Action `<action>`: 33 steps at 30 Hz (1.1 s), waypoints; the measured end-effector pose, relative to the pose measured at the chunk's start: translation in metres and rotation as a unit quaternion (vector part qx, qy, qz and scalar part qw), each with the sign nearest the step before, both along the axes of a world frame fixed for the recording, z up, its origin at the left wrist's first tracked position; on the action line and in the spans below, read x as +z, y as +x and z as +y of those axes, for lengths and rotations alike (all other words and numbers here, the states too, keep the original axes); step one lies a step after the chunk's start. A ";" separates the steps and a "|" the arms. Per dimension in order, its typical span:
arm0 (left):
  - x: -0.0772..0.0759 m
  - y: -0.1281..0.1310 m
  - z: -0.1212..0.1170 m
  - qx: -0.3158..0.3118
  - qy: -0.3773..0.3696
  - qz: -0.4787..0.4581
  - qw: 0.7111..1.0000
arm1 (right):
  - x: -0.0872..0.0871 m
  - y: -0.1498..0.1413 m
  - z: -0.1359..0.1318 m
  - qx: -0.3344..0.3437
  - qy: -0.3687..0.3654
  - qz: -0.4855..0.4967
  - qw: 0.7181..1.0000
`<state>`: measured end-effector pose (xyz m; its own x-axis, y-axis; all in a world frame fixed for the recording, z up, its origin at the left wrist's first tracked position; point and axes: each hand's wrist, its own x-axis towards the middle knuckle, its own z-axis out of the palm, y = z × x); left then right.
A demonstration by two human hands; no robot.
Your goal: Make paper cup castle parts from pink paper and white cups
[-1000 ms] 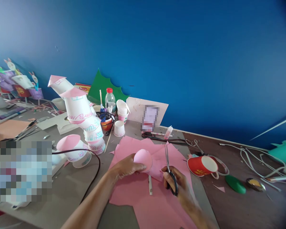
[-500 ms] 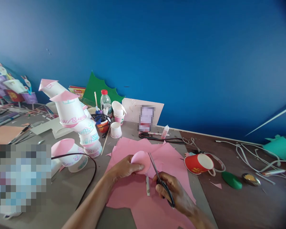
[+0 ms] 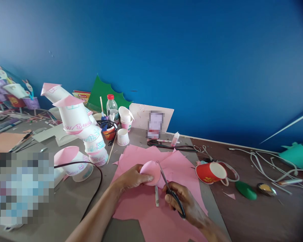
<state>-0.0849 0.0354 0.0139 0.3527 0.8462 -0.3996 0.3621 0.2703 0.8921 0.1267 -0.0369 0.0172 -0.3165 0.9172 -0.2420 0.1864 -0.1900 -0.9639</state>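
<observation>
The round pink paper disc (image 3: pixel 151 167) is pinched at its lower left in my left hand (image 3: pixel 133 176), thumb pressed on its face, raised over the paper. My right hand (image 3: pixel 185 200) is closed round the black-handled metal scissors (image 3: pixel 172 192), their blades pointing up toward the disc's right edge; whether they touch it, I cannot tell. Just below the disc lies a white marker pen (image 3: pixel 157 197), on the overlapping pink paper sheets (image 3: pixel 136 205) across the grey tabletop (image 3: pixel 63 205). Right of the sheets, a red paper cup with gold print (image 3: pixel 207 173) lies tipped over. Farther off, left, leans a tower of decorated white paper cups (image 3: pixel 75 117); beyond it stands a clear red-capped plastic bottle (image 3: pixel 112 106), near the blue wall (image 3: pixel 204 67)
</observation>
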 end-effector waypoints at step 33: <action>-0.007 0.001 0.003 -0.004 -0.013 -0.076 0.997 | -0.002 -0.003 0.000 -0.032 0.015 -0.004 0.999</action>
